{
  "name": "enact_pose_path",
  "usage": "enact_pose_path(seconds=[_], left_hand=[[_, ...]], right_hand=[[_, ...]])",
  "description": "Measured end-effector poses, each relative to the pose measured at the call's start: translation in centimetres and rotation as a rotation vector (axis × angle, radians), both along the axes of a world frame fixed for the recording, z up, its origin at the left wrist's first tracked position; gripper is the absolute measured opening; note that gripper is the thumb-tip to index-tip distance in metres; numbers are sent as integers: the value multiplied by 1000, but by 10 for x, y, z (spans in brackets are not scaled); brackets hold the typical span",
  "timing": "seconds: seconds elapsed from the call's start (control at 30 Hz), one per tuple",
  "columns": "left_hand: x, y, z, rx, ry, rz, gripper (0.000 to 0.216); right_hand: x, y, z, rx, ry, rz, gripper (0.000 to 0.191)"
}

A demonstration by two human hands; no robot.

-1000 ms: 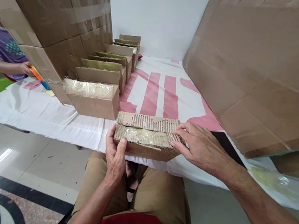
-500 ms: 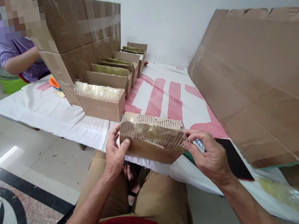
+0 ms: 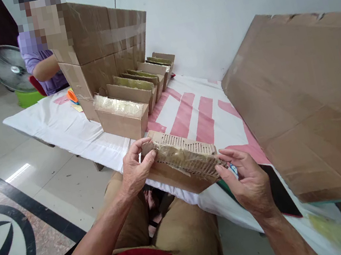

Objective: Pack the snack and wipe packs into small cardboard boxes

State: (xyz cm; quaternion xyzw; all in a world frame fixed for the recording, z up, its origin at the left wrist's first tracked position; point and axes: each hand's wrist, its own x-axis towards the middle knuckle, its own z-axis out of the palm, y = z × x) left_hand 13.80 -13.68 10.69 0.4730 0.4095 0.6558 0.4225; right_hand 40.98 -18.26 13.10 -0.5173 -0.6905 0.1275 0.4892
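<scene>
Over the white tablecloth point(image 3: 57, 123), left hand point(image 3: 134, 171) and right hand point(image 3: 249, 179) each pinch one end of a cardboard box point(image 3: 185, 162).

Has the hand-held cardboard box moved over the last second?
Yes: the cardboard box has lifted off the white cloth and tilted its top toward the wearer.

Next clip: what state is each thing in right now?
small box, held at both ends, tilted, top open
left hand, gripping its left end
right hand, holding its right end
row of boxes, upright, open, filled
large cartons, stacked, taped shut
cardboard sheet, flattened, lying aslant
</scene>
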Motion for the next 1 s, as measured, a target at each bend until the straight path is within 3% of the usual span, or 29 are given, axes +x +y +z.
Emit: enact_pose_path(seconds=[0.17, 0.37, 0.6, 0.77, 0.9, 1.0], left_hand=[[2, 0, 3, -28, -87, -5, 39], [2, 0, 7, -43, -39, 10, 27], [1, -4, -2, 3, -61, -59, 19], [-14, 5, -4, 160, 36, -92, 44], [-25, 9, 10, 213, 239, -200, 16], [-26, 7, 15, 182, 246, -226, 9]], right_hand=[[-10, -4, 29, 232, -274, 20, 34], [-62, 7, 70, 416, -597, 183, 21], [-100, 32, 62, 335, -824, 233, 21], [-106, 44, 61, 184, -779, 291, 15], [-103, 45, 68, 122, -748, 344, 12], [-82, 38, 75, 112, -711, 297, 25]])
